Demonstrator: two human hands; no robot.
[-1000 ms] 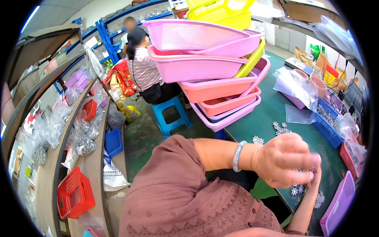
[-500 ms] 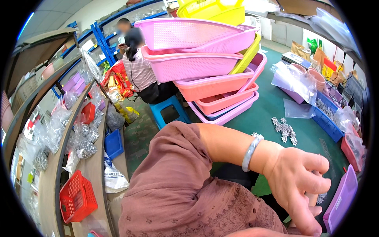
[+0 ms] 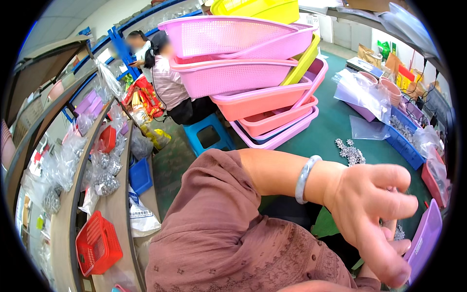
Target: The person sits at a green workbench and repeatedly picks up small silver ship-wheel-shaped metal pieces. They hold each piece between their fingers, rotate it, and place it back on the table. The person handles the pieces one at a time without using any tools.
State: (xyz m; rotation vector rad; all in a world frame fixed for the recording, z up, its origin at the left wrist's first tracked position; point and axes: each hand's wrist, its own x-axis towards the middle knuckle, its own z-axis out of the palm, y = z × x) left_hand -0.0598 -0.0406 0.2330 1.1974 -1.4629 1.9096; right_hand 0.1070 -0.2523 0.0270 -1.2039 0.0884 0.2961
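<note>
My left hand (image 3: 374,209), with a pale grey-blue bangle (image 3: 307,179) on the wrist, reaches across to the right side over the green table. Its fingers are bent and closed downward, and whatever lies within them is hidden. Below it, part of my right hand (image 3: 396,246) shows; most of its fingers are covered by the left one. Small silvery star-shaped metal pieces (image 3: 351,152) lie in a cluster on the table just beyond my left wrist. More such pieces (image 3: 399,232) lie beside the fingers. Close on the right stands a purple tray (image 3: 425,238).
A tall stack of pink, coral and yellow baskets (image 3: 233,78) rises ahead. Along the right stand a blue bin (image 3: 406,146) of metal parts and a pink bin (image 3: 434,182). Shelves with bagged parts (image 3: 104,182) and a red basket (image 3: 98,243) line the left. Two people are beyond a blue stool (image 3: 208,134).
My left hand has shifted slightly right and now covers part of the star-piece cluster. The view has tilted a little. The person at the back has moved slightly left.
</note>
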